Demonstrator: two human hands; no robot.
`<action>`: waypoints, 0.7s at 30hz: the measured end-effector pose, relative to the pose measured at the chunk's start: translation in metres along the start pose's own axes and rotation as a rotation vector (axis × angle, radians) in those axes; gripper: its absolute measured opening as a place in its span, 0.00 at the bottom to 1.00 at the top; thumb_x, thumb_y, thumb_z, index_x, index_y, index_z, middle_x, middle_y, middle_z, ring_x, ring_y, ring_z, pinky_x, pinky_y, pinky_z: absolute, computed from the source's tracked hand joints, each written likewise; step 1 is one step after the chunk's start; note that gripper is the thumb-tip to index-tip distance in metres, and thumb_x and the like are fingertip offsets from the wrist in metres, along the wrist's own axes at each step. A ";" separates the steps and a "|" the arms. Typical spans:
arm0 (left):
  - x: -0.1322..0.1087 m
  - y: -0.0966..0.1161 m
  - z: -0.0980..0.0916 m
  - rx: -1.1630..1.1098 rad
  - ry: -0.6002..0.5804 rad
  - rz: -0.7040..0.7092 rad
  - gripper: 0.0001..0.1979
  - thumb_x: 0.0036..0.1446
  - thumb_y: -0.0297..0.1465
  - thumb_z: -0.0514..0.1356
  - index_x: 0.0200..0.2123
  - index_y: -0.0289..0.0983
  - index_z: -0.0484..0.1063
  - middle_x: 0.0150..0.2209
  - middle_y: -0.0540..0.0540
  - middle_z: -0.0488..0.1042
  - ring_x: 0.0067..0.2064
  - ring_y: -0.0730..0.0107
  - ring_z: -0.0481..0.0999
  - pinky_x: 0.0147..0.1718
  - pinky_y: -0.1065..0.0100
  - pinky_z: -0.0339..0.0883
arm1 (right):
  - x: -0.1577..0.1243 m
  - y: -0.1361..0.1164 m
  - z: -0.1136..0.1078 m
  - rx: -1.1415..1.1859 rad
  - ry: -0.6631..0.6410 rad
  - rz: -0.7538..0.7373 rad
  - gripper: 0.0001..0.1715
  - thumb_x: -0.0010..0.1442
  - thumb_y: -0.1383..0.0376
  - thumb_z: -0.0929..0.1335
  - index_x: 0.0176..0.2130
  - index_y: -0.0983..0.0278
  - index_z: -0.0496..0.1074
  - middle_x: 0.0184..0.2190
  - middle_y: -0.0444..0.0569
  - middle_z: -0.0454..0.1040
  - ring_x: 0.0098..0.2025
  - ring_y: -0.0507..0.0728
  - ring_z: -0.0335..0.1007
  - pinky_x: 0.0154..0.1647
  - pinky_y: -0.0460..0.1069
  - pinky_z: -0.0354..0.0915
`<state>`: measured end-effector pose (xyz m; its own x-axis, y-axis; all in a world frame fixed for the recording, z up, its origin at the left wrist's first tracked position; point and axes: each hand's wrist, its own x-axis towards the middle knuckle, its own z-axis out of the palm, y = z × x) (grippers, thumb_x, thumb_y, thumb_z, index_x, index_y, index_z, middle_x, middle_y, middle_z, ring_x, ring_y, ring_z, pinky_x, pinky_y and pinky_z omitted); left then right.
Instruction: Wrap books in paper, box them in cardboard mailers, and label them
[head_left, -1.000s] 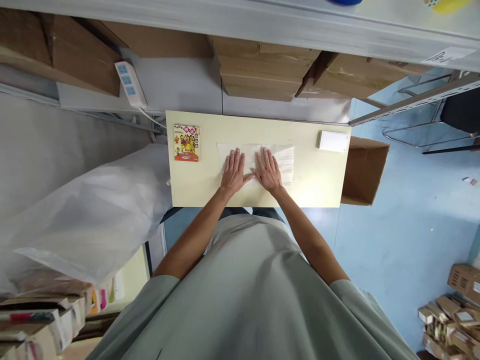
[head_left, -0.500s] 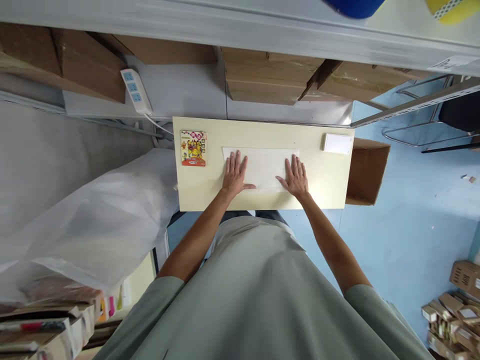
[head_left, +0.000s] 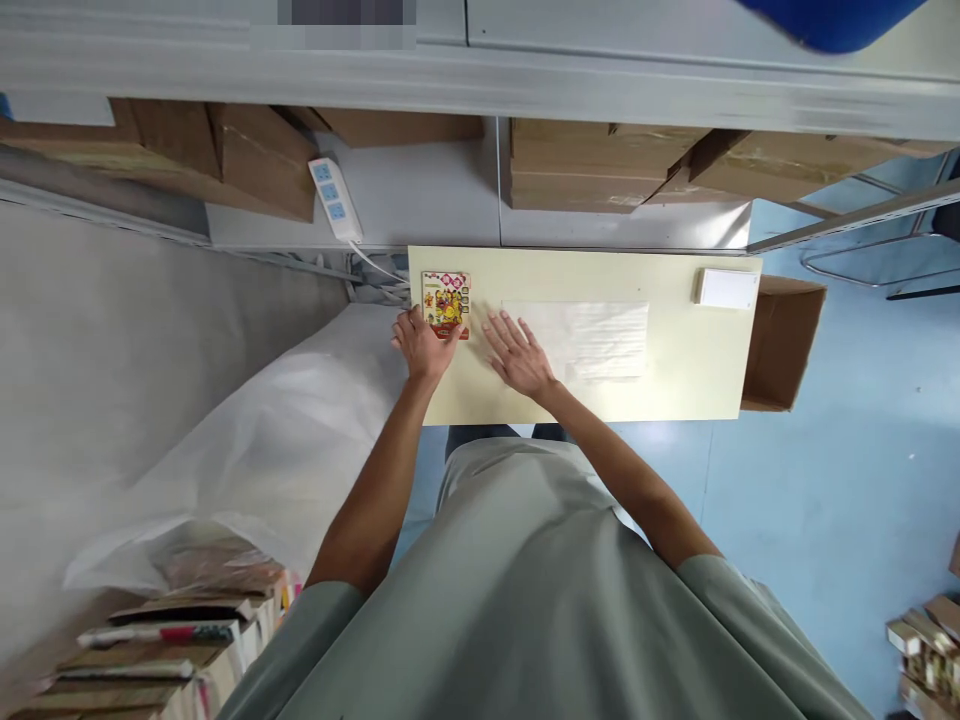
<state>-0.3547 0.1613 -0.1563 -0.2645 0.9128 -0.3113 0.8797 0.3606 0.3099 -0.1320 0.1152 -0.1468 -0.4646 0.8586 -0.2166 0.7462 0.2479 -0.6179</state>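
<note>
My left hand (head_left: 424,345) is at the lower end of a small book (head_left: 448,297) with a colourful cartoon cover, its fingers along the left edge and its thumb by the lower right corner. The book lies flat near the left end of a pale yellow table (head_left: 690,380). My right hand (head_left: 521,358) is open, fingers spread, over the left end of a thin white sheet (head_left: 607,335). That sheet lies flat across the middle of the table, slightly creased. Whether the right palm touches it I cannot tell.
A white stack of cards or paper (head_left: 727,289) sits at the table's right end. An open cardboard box (head_left: 784,345) stands beyond it. Behind are a power strip (head_left: 335,200) and cartons (head_left: 600,165) under a shelf. White plastic sheeting (head_left: 300,400) lies left, above stacked books (head_left: 172,640).
Both hands have moved left. The left hand has left the white sheet and taken hold of the book's lower end. The right hand has slid to the sheet's left end. The view has shifted.
</note>
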 end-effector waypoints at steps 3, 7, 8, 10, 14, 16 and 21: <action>0.014 -0.012 -0.003 0.009 -0.046 -0.023 0.34 0.63 0.46 0.71 0.66 0.34 0.73 0.68 0.22 0.73 0.72 0.23 0.67 0.71 0.31 0.62 | 0.030 -0.027 0.020 -0.005 -0.024 -0.011 0.40 0.82 0.57 0.58 0.84 0.66 0.52 0.86 0.52 0.45 0.89 0.64 0.35 0.90 0.67 0.33; 0.022 -0.013 -0.004 -0.041 -0.086 -0.071 0.30 0.61 0.44 0.72 0.61 0.35 0.76 0.64 0.25 0.78 0.70 0.28 0.72 0.70 0.34 0.64 | 0.043 -0.036 0.038 0.011 -0.032 0.082 0.41 0.81 0.59 0.59 0.85 0.69 0.51 0.86 0.55 0.46 0.89 0.66 0.36 0.90 0.68 0.32; 0.024 -0.012 -0.004 -0.065 -0.094 -0.098 0.30 0.60 0.44 0.73 0.60 0.35 0.76 0.62 0.27 0.80 0.68 0.30 0.74 0.69 0.36 0.65 | 0.043 -0.036 0.041 0.013 -0.038 0.105 0.42 0.81 0.59 0.58 0.85 0.70 0.50 0.86 0.56 0.46 0.88 0.66 0.36 0.90 0.68 0.32; 0.027 -0.010 -0.006 -0.120 -0.116 -0.159 0.26 0.60 0.44 0.73 0.56 0.37 0.78 0.59 0.30 0.83 0.65 0.35 0.78 0.67 0.40 0.67 | 0.043 -0.035 0.045 0.013 -0.052 0.135 0.42 0.81 0.59 0.58 0.84 0.72 0.50 0.86 0.56 0.45 0.88 0.66 0.36 0.90 0.67 0.32; 0.031 -0.010 -0.016 -0.224 -0.130 -0.200 0.13 0.66 0.43 0.66 0.44 0.40 0.81 0.50 0.37 0.87 0.56 0.45 0.85 0.62 0.49 0.70 | 0.043 -0.030 0.047 0.040 -0.045 0.143 0.41 0.81 0.58 0.58 0.84 0.71 0.53 0.86 0.56 0.45 0.89 0.65 0.35 0.90 0.66 0.33; 0.029 -0.009 -0.022 -0.300 -0.126 -0.192 0.11 0.65 0.42 0.66 0.41 0.40 0.81 0.45 0.40 0.88 0.51 0.50 0.86 0.57 0.55 0.73 | 0.043 -0.026 0.045 0.083 -0.018 0.148 0.39 0.82 0.56 0.58 0.83 0.69 0.57 0.86 0.55 0.48 0.88 0.65 0.37 0.89 0.67 0.33; 0.005 0.004 -0.028 -0.622 -0.119 -0.131 0.15 0.60 0.46 0.70 0.38 0.39 0.81 0.38 0.45 0.86 0.43 0.58 0.84 0.44 0.64 0.75 | 0.026 -0.012 0.023 0.231 0.113 0.248 0.42 0.83 0.44 0.57 0.80 0.66 0.62 0.81 0.60 0.62 0.86 0.68 0.48 0.88 0.69 0.36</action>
<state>-0.3634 0.1725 -0.1312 -0.2766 0.8391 -0.4685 0.4404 0.5440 0.7143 -0.1643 0.1244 -0.1619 -0.2178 0.9275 -0.3039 0.6962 -0.0707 -0.7144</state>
